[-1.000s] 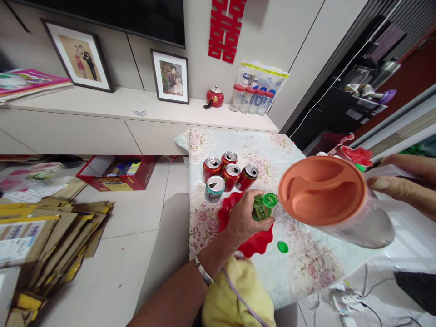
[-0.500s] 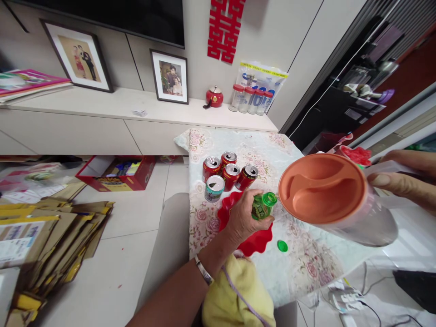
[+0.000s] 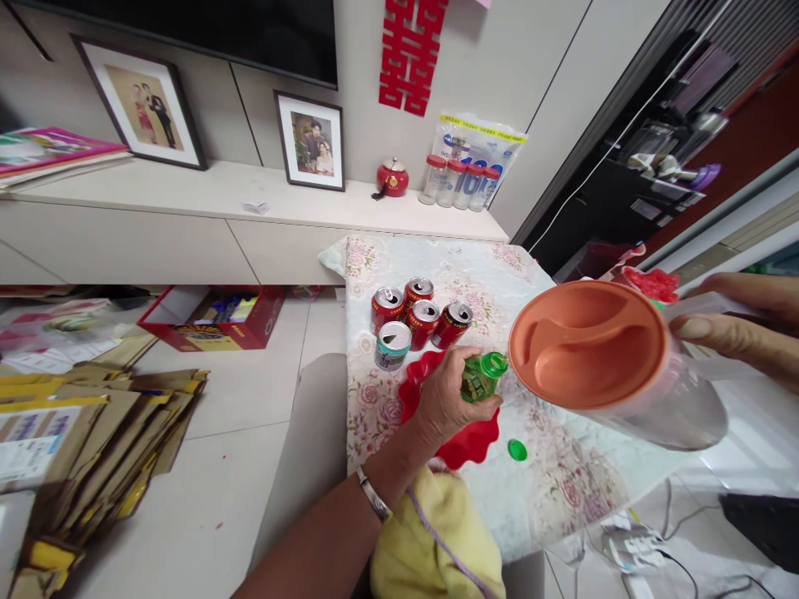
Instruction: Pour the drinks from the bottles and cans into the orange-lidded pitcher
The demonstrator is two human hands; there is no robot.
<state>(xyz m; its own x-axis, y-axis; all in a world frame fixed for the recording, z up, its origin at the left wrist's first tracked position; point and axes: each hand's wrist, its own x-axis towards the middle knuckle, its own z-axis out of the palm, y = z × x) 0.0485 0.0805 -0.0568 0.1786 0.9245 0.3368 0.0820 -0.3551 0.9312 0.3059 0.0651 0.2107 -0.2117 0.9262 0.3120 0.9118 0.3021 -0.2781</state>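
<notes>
My left hand point(image 3: 444, 398) is wrapped round a small green bottle point(image 3: 479, 378) whose mouth is uncapped, above a red scalloped tray point(image 3: 473, 445). My right hand point(image 3: 736, 320) grips the handle of a clear pitcher point(image 3: 671, 408) with an orange lid point(image 3: 590, 345). The pitcher is tilted, its lid close beside the bottle's mouth. I cannot make out any liquid passing between them. A green cap point(image 3: 517, 450) lies on the tablecloth. Several opened red cans point(image 3: 423, 320) and one pale green can point(image 3: 393, 345) stand upright left of the bottle.
The flowered tablecloth point(image 3: 549, 474) covers the table. Behind it, a white cabinet point(image 3: 218, 195) bears framed photos point(image 3: 310, 141), a red pot point(image 3: 392, 179) and red-lidded jars point(image 3: 444, 185). Flattened cardboard point(image 3: 125, 433) and a red box point(image 3: 212, 320) are on the floor at left. A yellow cloth point(image 3: 437, 537) is near my lap.
The pitcher has shifted very slightly left towards the bottle. My left hand, the bottle and the cans stay where they were.
</notes>
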